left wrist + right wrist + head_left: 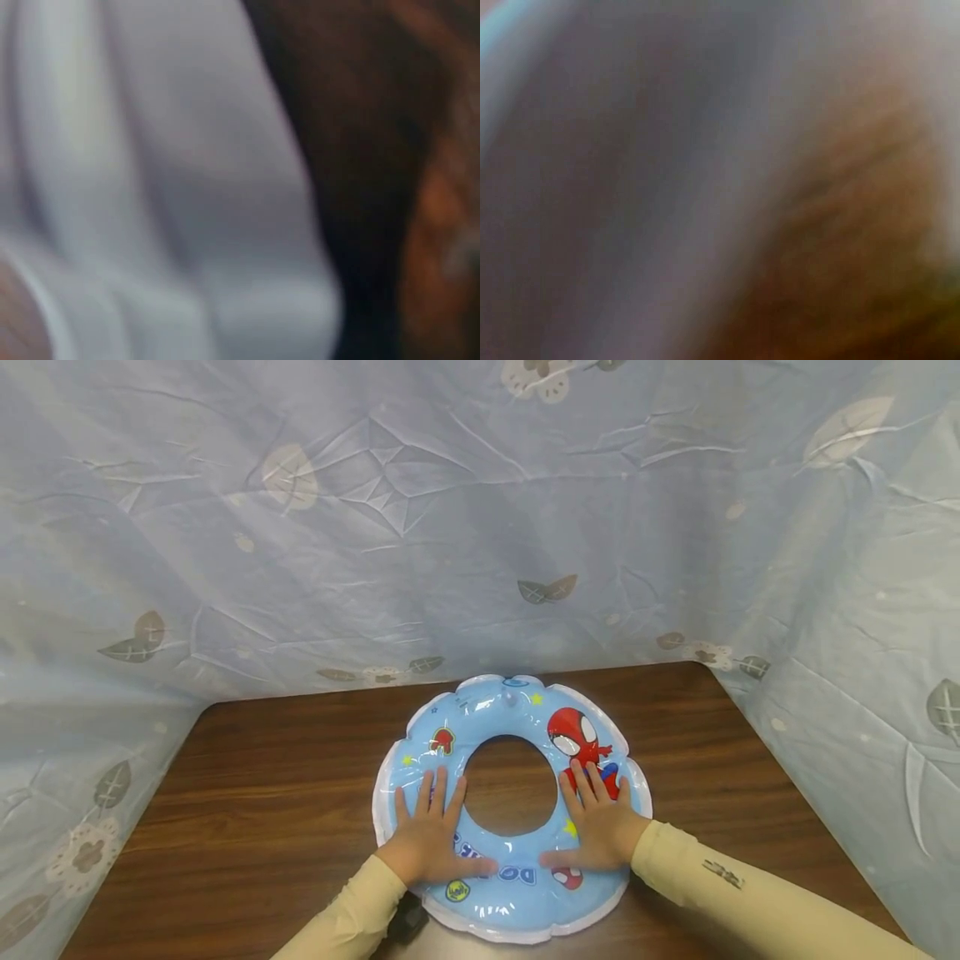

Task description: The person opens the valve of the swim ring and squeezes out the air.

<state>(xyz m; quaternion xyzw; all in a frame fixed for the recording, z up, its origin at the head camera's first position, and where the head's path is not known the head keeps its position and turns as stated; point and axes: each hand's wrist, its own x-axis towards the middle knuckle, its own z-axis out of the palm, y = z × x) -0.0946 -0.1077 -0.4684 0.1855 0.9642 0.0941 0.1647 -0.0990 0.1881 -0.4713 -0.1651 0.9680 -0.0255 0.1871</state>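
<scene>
A light blue inflatable swim ring with a white scalloped edge lies flat on the wooden table in the head view. It bears a red cartoon figure, stars and lettering. My left hand rests on the ring's left side, fingers spread and pointing away from me, thumb toward the middle. On the opposite side my right hand lies spread the same way, its fingertips over the red figure. Both palms face down on the ring. The left wrist view is blurred and shows pale folds; the right wrist view is too blurred to make out the hand.
Dark brown wooden table with rounded far corners lies under the ring. Behind and at both sides hangs a pale blue curtain with leaf prints. A small dark object sits beside my left wrist, partly hidden.
</scene>
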